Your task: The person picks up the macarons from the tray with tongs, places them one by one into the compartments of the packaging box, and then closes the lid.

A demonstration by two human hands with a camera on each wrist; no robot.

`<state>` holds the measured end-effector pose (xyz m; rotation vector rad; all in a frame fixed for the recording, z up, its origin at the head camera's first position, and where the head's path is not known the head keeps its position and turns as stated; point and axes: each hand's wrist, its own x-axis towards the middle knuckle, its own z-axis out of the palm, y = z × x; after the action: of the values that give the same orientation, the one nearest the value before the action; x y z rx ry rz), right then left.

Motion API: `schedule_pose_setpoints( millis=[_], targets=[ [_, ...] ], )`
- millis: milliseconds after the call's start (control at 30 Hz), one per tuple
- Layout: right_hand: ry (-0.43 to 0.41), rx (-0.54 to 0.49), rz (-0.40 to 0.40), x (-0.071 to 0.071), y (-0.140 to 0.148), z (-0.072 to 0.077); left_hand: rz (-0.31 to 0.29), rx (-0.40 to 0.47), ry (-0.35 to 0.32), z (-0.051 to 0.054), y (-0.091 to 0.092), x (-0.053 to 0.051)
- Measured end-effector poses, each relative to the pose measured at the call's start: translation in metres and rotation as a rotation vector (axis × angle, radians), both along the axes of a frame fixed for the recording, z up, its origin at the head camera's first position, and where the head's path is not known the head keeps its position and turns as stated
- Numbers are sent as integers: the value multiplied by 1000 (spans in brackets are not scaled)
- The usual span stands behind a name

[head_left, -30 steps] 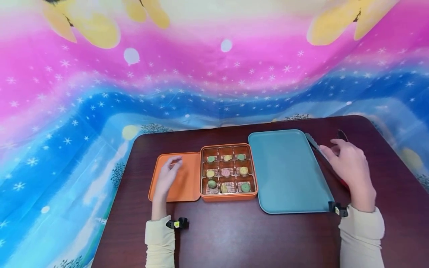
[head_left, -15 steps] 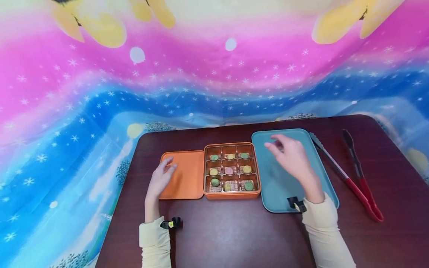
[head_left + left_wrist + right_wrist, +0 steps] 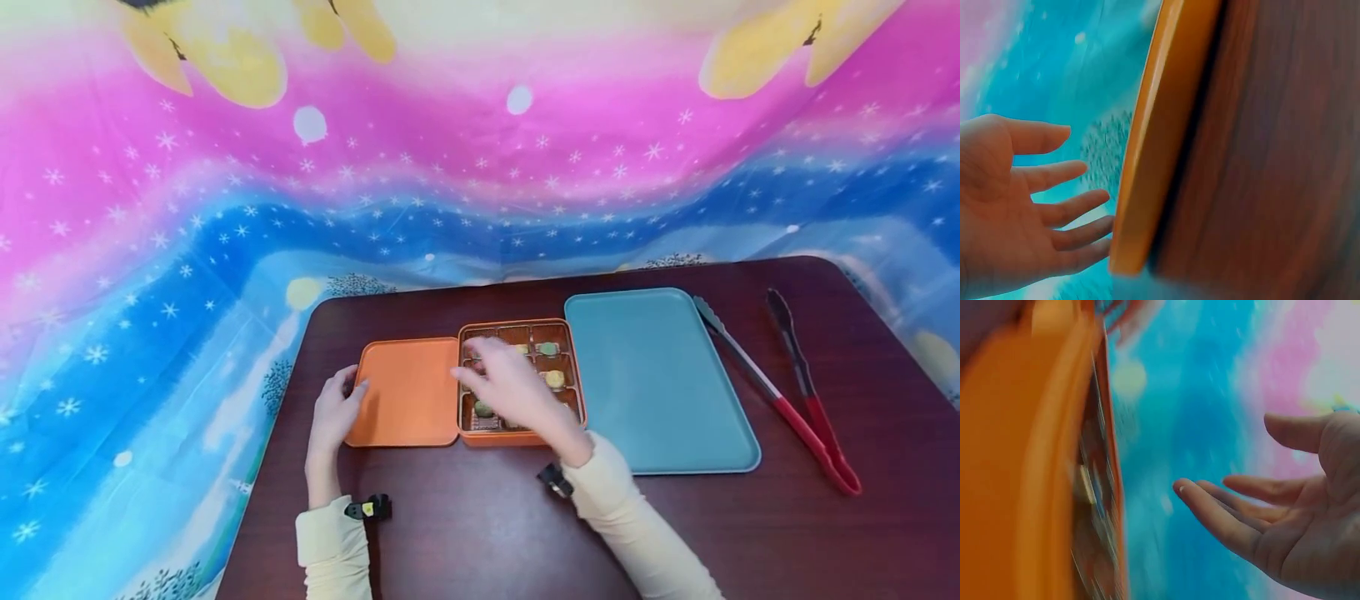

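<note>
My left hand (image 3: 333, 414) is at the left edge of a flat orange lid (image 3: 408, 392). In the left wrist view its fingers (image 3: 1079, 206) are spread, straight and hold nothing; whether they touch the orange edge (image 3: 1160, 137) I cannot tell. Over the orange box (image 3: 510, 440) hovers my right hand (image 3: 517, 387), hiding part of its compartments. The right wrist view has that hand's fingers (image 3: 1229, 525) extended, with nothing between them and the thumb. Small round pieces stay visible in the box, among them a yellow one (image 3: 554, 379) and a green one (image 3: 548, 348).
Right of the box lies a teal tray (image 3: 663, 383). Red-handled tongs (image 3: 813, 433) lie spread beyond it. The dark wooden table (image 3: 465, 525) reaches back to a colourful patterned cloth (image 3: 480, 167).
My right hand has moved left from beside the tongs, across the tray, to above the box. My left hand has shifted from over the lid to its left edge.
</note>
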<state>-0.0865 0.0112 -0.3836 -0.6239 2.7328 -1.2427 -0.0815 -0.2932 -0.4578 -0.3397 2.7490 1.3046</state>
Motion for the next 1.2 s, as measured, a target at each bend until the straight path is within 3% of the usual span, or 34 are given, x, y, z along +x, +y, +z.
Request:
schedule_pose_setpoints(
  millis=[200, 467, 833, 1033, 1200],
  targets=[
    [-192, -49, -2, 13, -44, -18, 33, 32, -91, -9, -18, 5],
    [-298, -13, 49, 28, -74, -29, 25, -3, -104, -11, -23, 8],
    [-279, 99, 188, 47, -91, -45, 46, -74, -126, -15, -22, 9],
    [-223, 78, 138, 46, -94, -46, 63, -58, -138, -13, -33, 13],
    [-231, 14, 61, 45, -98, -49, 74, -40, -146, -9, -43, 18]
  ],
)
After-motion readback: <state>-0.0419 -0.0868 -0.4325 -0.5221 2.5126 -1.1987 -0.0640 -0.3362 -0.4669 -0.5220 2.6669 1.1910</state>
